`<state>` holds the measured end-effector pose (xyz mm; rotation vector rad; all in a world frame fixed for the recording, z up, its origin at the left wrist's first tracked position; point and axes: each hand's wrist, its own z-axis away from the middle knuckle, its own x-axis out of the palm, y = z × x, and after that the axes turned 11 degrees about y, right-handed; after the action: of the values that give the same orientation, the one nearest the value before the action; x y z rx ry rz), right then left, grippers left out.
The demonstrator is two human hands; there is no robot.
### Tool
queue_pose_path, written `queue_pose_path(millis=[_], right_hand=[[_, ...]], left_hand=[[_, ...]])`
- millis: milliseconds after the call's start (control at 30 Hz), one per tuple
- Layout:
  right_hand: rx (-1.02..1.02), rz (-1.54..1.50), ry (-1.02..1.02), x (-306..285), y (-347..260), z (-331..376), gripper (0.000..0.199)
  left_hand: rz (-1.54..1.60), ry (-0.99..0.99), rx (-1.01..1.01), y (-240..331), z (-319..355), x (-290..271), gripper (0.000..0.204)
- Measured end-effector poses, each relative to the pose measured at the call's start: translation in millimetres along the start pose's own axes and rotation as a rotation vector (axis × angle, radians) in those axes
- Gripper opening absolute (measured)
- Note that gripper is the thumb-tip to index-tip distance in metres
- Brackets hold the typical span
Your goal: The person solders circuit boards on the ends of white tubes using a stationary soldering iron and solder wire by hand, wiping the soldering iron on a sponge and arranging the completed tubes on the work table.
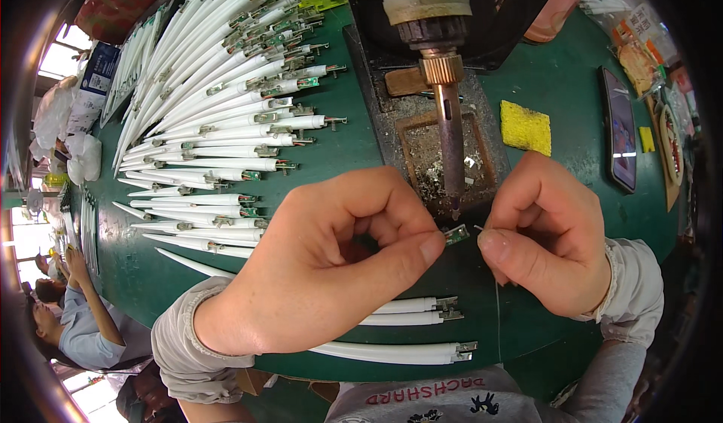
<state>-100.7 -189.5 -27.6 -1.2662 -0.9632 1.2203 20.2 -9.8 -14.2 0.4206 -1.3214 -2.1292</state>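
Observation:
Between its thumb and forefinger my left hand (331, 261) pinches a small green circuit board (456, 235). The board juts out just below the tip of a soldering iron (450, 137) that points straight down. My right hand (550, 242) is closed in a pinch on a thin wire, probably solder (498, 310), which hangs down past my fingers. Its short end points toward the board, with a small gap between them. Three white tapered sticks (392, 353) with metal ends lie below my hands, partly covered by my left hand and wrist.
Many white tapered sticks (218, 152) with green boards at their ends fan out on the left. A grimy metal tray (482, 122) sits under the iron. To the right are a yellow sponge (525, 128) and a phone (619, 131). Another person (90, 325) sits far left.

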Motion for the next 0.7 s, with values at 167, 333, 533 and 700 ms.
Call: queue_pose_path(millis=[167,333,533,700], right_hand=[[-0.01,0.027,0.031,1.9,-2.9,0.3,0.013],[-0.039,-0.008,0.05,4.8,-0.2,-3.0,0.013],[-0.061,-0.051,0.058,5.9,2.3,-5.6,0.015],[-0.062,-0.067,0.059,7.1,2.5,-5.9,0.017]], left_hand=[[0.025,0.035,0.072,-2.5,-2.5,1.0,0.009],[0.022,0.065,0.124,-4.2,-2.3,1.6,0.009],[-0.009,0.075,0.222,-3.9,-2.9,1.2,0.008],[-0.013,0.055,0.241,-3.4,-2.9,0.6,0.008]])
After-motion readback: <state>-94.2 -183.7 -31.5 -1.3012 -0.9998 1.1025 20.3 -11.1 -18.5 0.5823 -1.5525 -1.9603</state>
